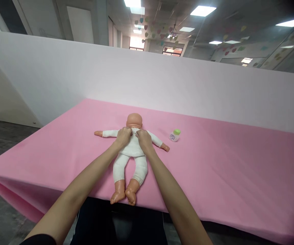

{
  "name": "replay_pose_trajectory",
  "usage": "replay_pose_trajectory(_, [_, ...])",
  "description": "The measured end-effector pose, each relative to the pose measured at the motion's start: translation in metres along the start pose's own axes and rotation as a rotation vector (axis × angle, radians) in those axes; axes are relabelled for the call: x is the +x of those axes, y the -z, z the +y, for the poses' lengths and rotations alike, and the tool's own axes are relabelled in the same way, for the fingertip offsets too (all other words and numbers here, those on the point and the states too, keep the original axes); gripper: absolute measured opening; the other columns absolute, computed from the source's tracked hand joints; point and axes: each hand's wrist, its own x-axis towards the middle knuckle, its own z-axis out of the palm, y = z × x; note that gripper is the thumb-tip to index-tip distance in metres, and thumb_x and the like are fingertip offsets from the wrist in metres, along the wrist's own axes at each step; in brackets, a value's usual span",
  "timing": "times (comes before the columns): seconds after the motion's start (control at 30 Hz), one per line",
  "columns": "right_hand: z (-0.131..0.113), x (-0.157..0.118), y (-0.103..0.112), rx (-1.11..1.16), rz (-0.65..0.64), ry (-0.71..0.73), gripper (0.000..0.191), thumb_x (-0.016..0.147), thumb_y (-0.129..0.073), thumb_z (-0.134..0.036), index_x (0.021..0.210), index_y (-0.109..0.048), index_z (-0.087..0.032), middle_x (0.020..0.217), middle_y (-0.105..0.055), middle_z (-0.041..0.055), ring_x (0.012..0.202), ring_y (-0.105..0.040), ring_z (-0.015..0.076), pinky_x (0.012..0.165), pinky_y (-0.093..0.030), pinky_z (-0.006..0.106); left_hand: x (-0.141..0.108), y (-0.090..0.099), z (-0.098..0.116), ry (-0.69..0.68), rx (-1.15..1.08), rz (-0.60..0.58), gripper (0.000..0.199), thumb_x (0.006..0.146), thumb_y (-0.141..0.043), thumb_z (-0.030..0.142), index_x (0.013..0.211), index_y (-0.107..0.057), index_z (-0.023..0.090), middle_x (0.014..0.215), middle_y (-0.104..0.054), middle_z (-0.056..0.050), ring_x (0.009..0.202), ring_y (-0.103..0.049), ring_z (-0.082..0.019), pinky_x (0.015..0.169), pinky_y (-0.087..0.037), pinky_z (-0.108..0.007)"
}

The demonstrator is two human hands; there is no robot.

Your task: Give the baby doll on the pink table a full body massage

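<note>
A baby doll (134, 149) with a white cloth body lies stretched out on the pink-covered table, arms spread and feet toward me. Its bare head (134, 120) points away, and no facial features show, so the back of it appears to be up. My left hand (124, 136) rests on the left side of the doll's upper body, fingers curled in against the cloth. On the other side, my right hand (144, 139) is closed in the same way, its curled fingers close to the left ones. The fingertips of both hands are partly hidden.
Right of the doll stands a small clear jar (175, 135) with a green lid, tilted in appearance. The pink tablecloth (213, 170) drapes over the near edge. A white partition (162, 85) runs behind the table. A door (6, 92) is at far left.
</note>
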Motion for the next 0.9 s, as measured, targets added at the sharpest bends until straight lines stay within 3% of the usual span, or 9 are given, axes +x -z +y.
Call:
replay_pose_trajectory(0.13, [0.000, -0.018, 0.008, 0.100, 0.011, 0.080, 0.016, 0.099, -0.057, -0.016, 0.095, -0.072, -0.021, 0.109, -0.073, 0.0151, 0.102, -0.063, 0.0302, 0.088, -0.044, 0.036, -0.019, 0.007, 0.002, -0.029, 0.013, 0.050, 0.024, 0.098, -0.048, 0.011, 0.093, -0.070, 0.014, 0.105, -0.068, -0.013, 0.098, -0.062, -0.025, 0.077, -0.044, -0.034])
replay_pose_trajectory(0.23, [-0.004, -0.023, 0.005, 0.118, -0.018, 0.068, 0.018, 0.098, -0.058, -0.013, 0.089, -0.072, -0.020, 0.102, -0.073, 0.0144, 0.097, -0.063, 0.0286, 0.084, -0.044, 0.035, -0.026, 0.005, 0.005, -0.029, -0.002, 0.013, 0.025, 0.100, -0.048, 0.014, 0.088, -0.070, 0.013, 0.099, -0.068, -0.013, 0.094, -0.061, -0.024, 0.076, -0.044, -0.033])
replay_pose_trajectory(0.4, [-0.010, -0.015, -0.006, 0.033, -0.061, -0.025, 0.030, 0.097, -0.049, -0.006, 0.082, -0.074, -0.013, 0.084, -0.071, 0.0159, 0.076, -0.059, 0.0243, 0.074, -0.039, 0.035, -0.018, -0.003, 0.004, -0.014, 0.012, -0.042, 0.028, 0.098, -0.046, 0.010, 0.084, -0.070, 0.013, 0.092, -0.070, -0.012, 0.086, -0.061, -0.022, 0.076, -0.043, -0.033])
replay_pose_trajectory(0.6, [-0.008, -0.012, -0.013, 0.005, -0.010, -0.033, 0.029, 0.094, -0.049, -0.001, 0.081, -0.074, -0.011, 0.082, -0.070, 0.0143, 0.076, -0.057, 0.0217, 0.072, -0.036, 0.033, -0.011, -0.010, 0.002, -0.024, 0.041, -0.058, 0.026, 0.096, -0.048, 0.012, 0.086, -0.072, 0.014, 0.093, -0.072, -0.013, 0.087, -0.065, -0.025, 0.076, -0.046, -0.036])
replay_pose_trajectory(0.73, [-0.008, -0.019, -0.008, 0.103, -0.020, -0.028, 0.030, 0.093, -0.049, -0.001, 0.078, -0.072, -0.013, 0.083, -0.070, 0.0146, 0.078, -0.057, 0.0234, 0.078, -0.039, 0.035, -0.020, 0.001, 0.005, -0.076, 0.049, -0.063, 0.029, 0.098, -0.047, 0.013, 0.089, -0.074, 0.014, 0.097, -0.071, -0.014, 0.090, -0.064, -0.024, 0.079, -0.047, -0.036])
replay_pose_trajectory(0.9, [-0.002, -0.038, -0.003, 0.227, -0.047, 0.029, 0.015, 0.095, -0.062, -0.023, 0.088, -0.074, -0.018, 0.091, -0.071, 0.0167, 0.093, -0.061, 0.0305, 0.087, -0.045, 0.040, -0.039, 0.019, 0.007, -0.099, 0.017, -0.077, 0.026, 0.096, -0.050, 0.011, 0.086, -0.074, 0.014, 0.099, -0.069, -0.011, 0.084, -0.061, -0.019, 0.078, -0.047, -0.032])
